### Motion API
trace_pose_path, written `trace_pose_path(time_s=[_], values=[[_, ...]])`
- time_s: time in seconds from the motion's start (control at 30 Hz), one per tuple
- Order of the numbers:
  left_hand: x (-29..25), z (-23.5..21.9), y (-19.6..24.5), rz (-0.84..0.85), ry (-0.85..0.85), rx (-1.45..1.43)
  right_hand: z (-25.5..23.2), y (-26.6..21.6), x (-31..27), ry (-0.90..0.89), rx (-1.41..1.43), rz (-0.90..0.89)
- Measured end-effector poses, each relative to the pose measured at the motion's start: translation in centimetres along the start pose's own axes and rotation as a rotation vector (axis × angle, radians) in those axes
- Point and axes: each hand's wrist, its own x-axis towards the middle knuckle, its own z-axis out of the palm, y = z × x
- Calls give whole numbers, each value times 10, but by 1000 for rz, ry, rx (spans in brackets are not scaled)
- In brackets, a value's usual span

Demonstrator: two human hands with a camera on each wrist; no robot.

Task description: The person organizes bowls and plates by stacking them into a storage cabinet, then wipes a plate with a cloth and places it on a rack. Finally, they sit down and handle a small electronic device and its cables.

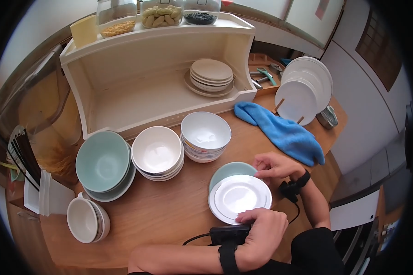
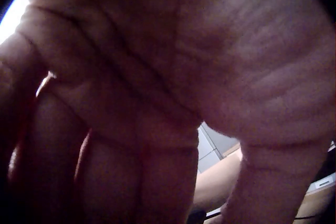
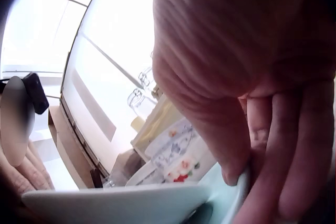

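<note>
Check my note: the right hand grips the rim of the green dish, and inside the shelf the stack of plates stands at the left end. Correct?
Not quite: the stack of plates stands toward the right end inside the shelf, as the head view shows. The right hand does grip the rim of the green dish.

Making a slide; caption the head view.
Right hand gripping a green dish, left hand touching white plates, stacked bowls nearby.

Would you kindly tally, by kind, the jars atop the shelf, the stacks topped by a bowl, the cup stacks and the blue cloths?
Jars: 3
Bowl-topped stacks: 3
Cup stacks: 1
Blue cloths: 1
Total: 8
</note>
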Motion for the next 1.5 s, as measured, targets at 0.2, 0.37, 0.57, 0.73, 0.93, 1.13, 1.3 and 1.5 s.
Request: trace_pose_path(time_s=[0.2, 0.37, 0.57, 0.73, 0.93, 1.13, 1.3, 1.5], values=[[-19, -42, -10, 54, -95, -304, -57, -9, -60, 289, -16, 88], [-4, -10, -7, 24, 101, -11, -116, 2, -78, 616, 151, -181], [3, 4, 7, 44, 72, -25, -134, -34, 14, 754, 321, -407], [7, 18, 19, -1, -20, 27, -152, -77, 112, 830, 428, -371], [13, 20, 17, -57, -167, 64, -171, -81, 182, 843, 432, -300], [18, 22, 15, -13, -240, 44, -172, -80, 191, 883, 362, -177], [20, 22, 12, 4, -267, 74, -173, -79, 190, 900, 100, -146], [21, 23, 11, -47, -257, 51, -163, -87, 196, 992, -249, -43]])
